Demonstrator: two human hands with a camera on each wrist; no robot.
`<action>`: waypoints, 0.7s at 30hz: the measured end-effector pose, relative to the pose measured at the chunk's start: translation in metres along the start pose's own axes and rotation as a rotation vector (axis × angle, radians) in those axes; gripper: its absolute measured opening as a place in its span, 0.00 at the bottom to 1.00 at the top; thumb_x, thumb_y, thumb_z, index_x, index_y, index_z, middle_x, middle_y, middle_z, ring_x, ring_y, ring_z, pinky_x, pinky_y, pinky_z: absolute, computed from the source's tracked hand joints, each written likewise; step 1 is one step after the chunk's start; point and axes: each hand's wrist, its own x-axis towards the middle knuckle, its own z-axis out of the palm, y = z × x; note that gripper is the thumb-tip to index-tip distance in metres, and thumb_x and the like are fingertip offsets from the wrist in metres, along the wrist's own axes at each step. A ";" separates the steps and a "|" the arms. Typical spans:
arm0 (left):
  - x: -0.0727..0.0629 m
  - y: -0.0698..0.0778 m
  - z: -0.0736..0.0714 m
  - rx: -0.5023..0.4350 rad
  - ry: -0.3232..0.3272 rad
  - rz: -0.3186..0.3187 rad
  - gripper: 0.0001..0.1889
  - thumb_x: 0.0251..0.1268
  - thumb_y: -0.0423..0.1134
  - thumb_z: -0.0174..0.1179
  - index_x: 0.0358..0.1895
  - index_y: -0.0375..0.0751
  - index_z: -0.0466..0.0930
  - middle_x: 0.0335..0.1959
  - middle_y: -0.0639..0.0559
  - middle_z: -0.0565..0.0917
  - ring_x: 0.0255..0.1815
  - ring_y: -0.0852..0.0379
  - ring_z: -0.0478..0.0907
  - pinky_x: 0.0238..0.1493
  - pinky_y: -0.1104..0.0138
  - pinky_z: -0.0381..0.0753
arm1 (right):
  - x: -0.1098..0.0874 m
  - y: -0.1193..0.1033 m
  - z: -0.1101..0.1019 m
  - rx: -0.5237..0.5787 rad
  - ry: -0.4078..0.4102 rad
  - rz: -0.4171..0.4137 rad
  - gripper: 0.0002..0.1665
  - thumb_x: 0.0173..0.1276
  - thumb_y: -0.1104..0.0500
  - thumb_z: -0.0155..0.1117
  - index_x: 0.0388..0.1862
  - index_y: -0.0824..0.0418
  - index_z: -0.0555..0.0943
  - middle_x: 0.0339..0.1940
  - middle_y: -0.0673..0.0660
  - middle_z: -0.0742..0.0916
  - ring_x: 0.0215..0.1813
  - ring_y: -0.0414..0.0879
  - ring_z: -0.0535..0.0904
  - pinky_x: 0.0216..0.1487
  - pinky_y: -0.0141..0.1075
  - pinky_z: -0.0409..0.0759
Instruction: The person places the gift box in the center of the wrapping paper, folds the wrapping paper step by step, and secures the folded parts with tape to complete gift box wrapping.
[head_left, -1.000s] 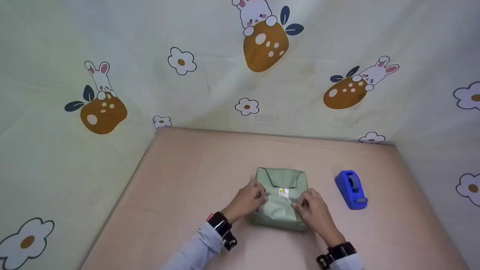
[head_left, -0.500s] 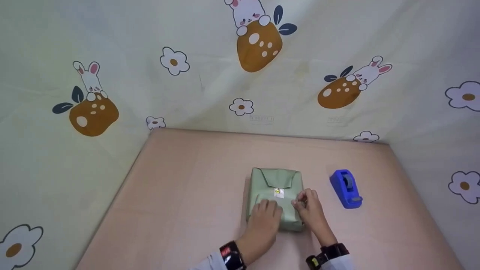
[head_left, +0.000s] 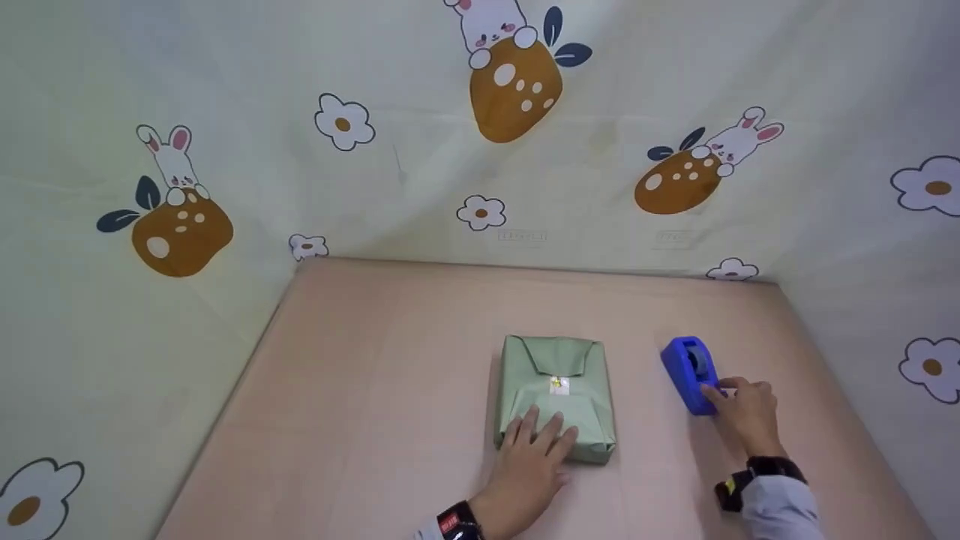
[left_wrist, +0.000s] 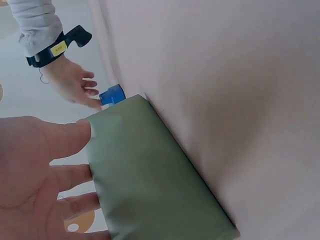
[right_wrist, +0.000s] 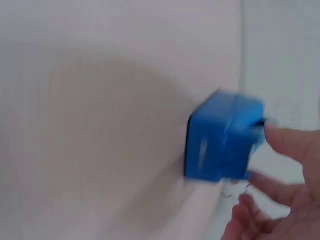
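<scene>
A package [head_left: 555, 397] in green wrapping paper lies flat on the table, its folded top flap held by a shiny patch with a yellow mark. My left hand [head_left: 529, 469] rests on its near part with straight, spread fingers; the left wrist view shows the thumb and fingertips along the package's [left_wrist: 150, 175] edge. To the right, my right hand [head_left: 746, 412] is at the front end of a blue tape dispenser [head_left: 684, 375]. In the blurred right wrist view, thumb and index finger pinch the end of the dispenser [right_wrist: 215, 135] from opposite sides.
The pinkish table [head_left: 360, 375] carries the package near its middle and the dispenser on the right. A pale cloth [head_left: 405, 172] printed with rabbits, fruit and flowers hangs along the back and sides. A camera band [head_left: 776, 469] is strapped on the right wrist.
My right hand has left the package's right edge and moved right to the tape dispenser. My left hand came from the left edge over the near part, and its fingers have spread out.
</scene>
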 end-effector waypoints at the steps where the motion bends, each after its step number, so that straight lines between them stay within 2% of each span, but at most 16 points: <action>1: 0.000 0.000 -0.001 -0.012 -0.008 -0.004 0.30 0.63 0.55 0.54 0.68 0.54 0.61 0.69 0.52 0.65 0.70 0.42 0.58 0.66 0.51 0.62 | 0.005 0.003 -0.005 0.020 -0.057 0.021 0.37 0.68 0.45 0.55 0.58 0.77 0.68 0.54 0.79 0.69 0.53 0.68 0.67 0.51 0.57 0.69; 3: 0.001 0.000 -0.003 -0.028 -0.026 -0.007 0.29 0.64 0.54 0.53 0.68 0.54 0.61 0.69 0.52 0.65 0.70 0.42 0.58 0.66 0.51 0.62 | 0.012 0.005 -0.011 0.069 -0.129 0.052 0.34 0.67 0.47 0.56 0.55 0.77 0.69 0.51 0.77 0.74 0.50 0.64 0.69 0.50 0.53 0.71; 5: 0.002 -0.001 -0.004 -0.027 -0.040 -0.005 0.29 0.65 0.54 0.53 0.68 0.55 0.61 0.69 0.53 0.64 0.70 0.42 0.58 0.66 0.51 0.62 | 0.015 0.002 -0.012 0.065 -0.119 0.059 0.28 0.66 0.52 0.58 0.49 0.77 0.72 0.46 0.73 0.78 0.45 0.60 0.74 0.45 0.49 0.72; 7: 0.002 -0.001 -0.005 -0.019 -0.041 0.002 0.29 0.65 0.54 0.52 0.68 0.56 0.61 0.69 0.54 0.64 0.70 0.43 0.58 0.66 0.52 0.63 | 0.014 -0.003 -0.009 0.002 -0.057 0.023 0.20 0.65 0.57 0.59 0.42 0.76 0.75 0.40 0.71 0.80 0.40 0.59 0.75 0.40 0.47 0.73; 10: 0.002 -0.001 -0.006 -0.005 -0.038 0.015 0.28 0.65 0.54 0.52 0.68 0.57 0.61 0.69 0.54 0.64 0.70 0.43 0.59 0.65 0.52 0.64 | 0.008 -0.010 -0.002 -0.143 0.093 -0.076 0.11 0.63 0.64 0.58 0.35 0.75 0.75 0.34 0.70 0.79 0.36 0.59 0.75 0.35 0.48 0.72; 13: 0.002 -0.001 -0.006 -0.011 -0.043 0.016 0.28 0.65 0.54 0.52 0.68 0.57 0.61 0.69 0.54 0.64 0.70 0.44 0.59 0.65 0.52 0.64 | 0.002 -0.017 0.000 -0.128 0.130 -0.087 0.12 0.65 0.63 0.57 0.38 0.74 0.74 0.37 0.71 0.78 0.38 0.61 0.76 0.38 0.50 0.76; 18: 0.002 -0.003 -0.005 -0.029 -0.029 0.006 0.28 0.65 0.52 0.54 0.68 0.56 0.63 0.68 0.53 0.66 0.69 0.43 0.60 0.64 0.52 0.65 | -0.003 -0.022 -0.016 0.090 0.000 0.034 0.28 0.68 0.49 0.56 0.48 0.75 0.73 0.41 0.71 0.80 0.38 0.55 0.79 0.38 0.42 0.81; 21: 0.001 -0.004 -0.005 -0.028 -0.006 0.006 0.27 0.64 0.51 0.55 0.67 0.55 0.64 0.67 0.53 0.67 0.68 0.43 0.62 0.62 0.52 0.66 | -0.001 -0.022 -0.024 0.172 -0.088 0.079 0.27 0.68 0.50 0.56 0.48 0.75 0.74 0.42 0.69 0.82 0.38 0.51 0.80 0.42 0.43 0.81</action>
